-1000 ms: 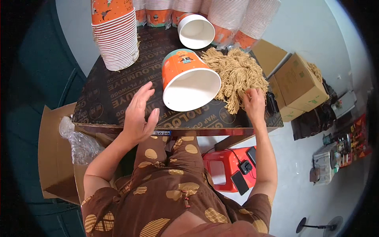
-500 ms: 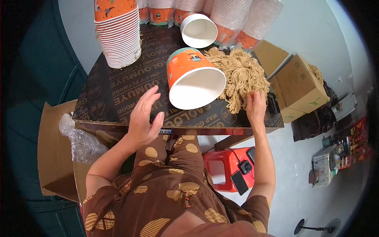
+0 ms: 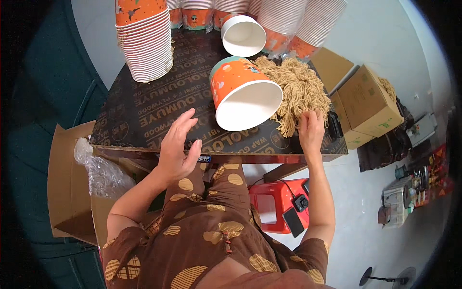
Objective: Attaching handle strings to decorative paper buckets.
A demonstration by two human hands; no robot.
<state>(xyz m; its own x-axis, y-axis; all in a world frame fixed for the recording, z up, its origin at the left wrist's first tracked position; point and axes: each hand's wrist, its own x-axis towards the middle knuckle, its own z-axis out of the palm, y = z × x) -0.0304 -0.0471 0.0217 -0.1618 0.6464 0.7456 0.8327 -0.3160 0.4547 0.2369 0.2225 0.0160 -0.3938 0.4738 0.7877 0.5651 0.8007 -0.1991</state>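
Note:
A big orange paper tub (image 3: 238,77) with a green base and white inside lies tipped on the dark table, its mouth toward me. Left of that mouth, my left hand (image 3: 177,147) is raised at the table's front edge, fingers apart and holding nothing. To the tub's right is a heap of tan, wavy, noodle-like strands (image 3: 303,91). My right hand (image 3: 313,132) is at the heap's near right edge, its fingers bent together on some strands; the fingertips are partly hidden. A second white-lined tub (image 3: 244,37) lies on its side farther back.
A tall stack of nested tubs (image 3: 147,50) stands at the table's far left; several wrapped stacks (image 3: 281,24) line the back. An open carton (image 3: 70,192) with clear plastic is at left. Cardboard boxes (image 3: 365,101) and a red stool (image 3: 269,207) bearing a phone are at right.
The tipped tub has rolled or slid a little to the right, away from my left hand. Both hands stay nearly where they were.

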